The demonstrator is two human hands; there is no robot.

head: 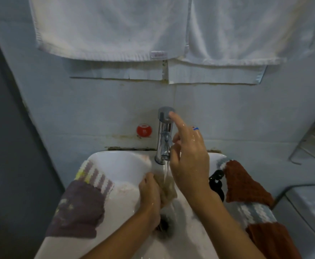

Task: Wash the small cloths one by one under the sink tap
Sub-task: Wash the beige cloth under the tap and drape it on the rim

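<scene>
A chrome tap (164, 135) stands at the back of the white sink (121, 161), and water runs from its spout. My left hand (150, 195) grips a small beige cloth (168, 189) under the stream, above the drain (165, 221). My right hand (187, 157) is raised beside the tap, its index finger stretched up and touching the tap's top handle, the other fingers loosely curled. A purple cloth with striped edge (78, 208) lies over the sink's left rim. A rust-red cloth with blue-white stripes (250, 199) lies over the right rim.
Two white towels (115, 28) hang on the wall above the tap. A red round sticker (144, 130) sits on the wall left of the tap. A black object (216, 181) lies on the right rim. A metal wall shelf (313, 141) is at far right.
</scene>
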